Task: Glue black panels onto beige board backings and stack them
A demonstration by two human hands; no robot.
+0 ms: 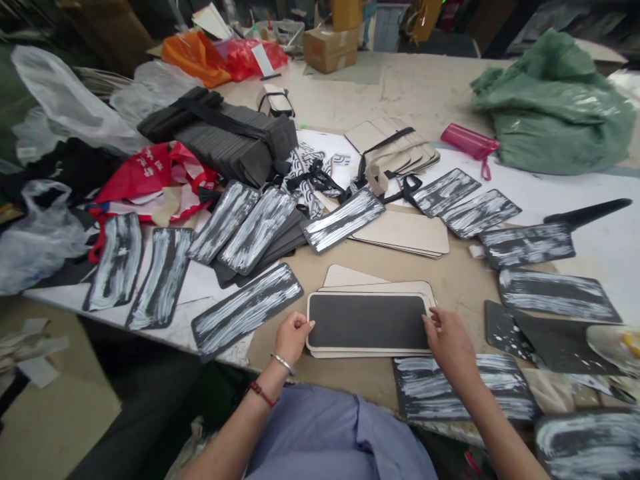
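A plain black rounded rectangular panel (367,323) lies on a slightly larger beige panel (370,353), whose pale rim shows all round it. My left hand (293,340) pinches the left end, thumb and fingertips together at the black panel's edge. At the opposite end, my right hand (450,341) has its thumb and fingers closed on the right edge. More beige panels (350,275) stick out behind this pair. Close to my right forearm lies a black panel smeared with white paste (460,387), and another smeared panel (247,310) lies left of my left hand.
Several white-smeared panels are spread left and right across the table. A bundle of black panels (225,137) stands at back left near plastic bags. Further beige panels (400,233) lie ahead. On the right are a black-handled tool (590,212), a pink pouch (469,140) and a green bag (555,107).
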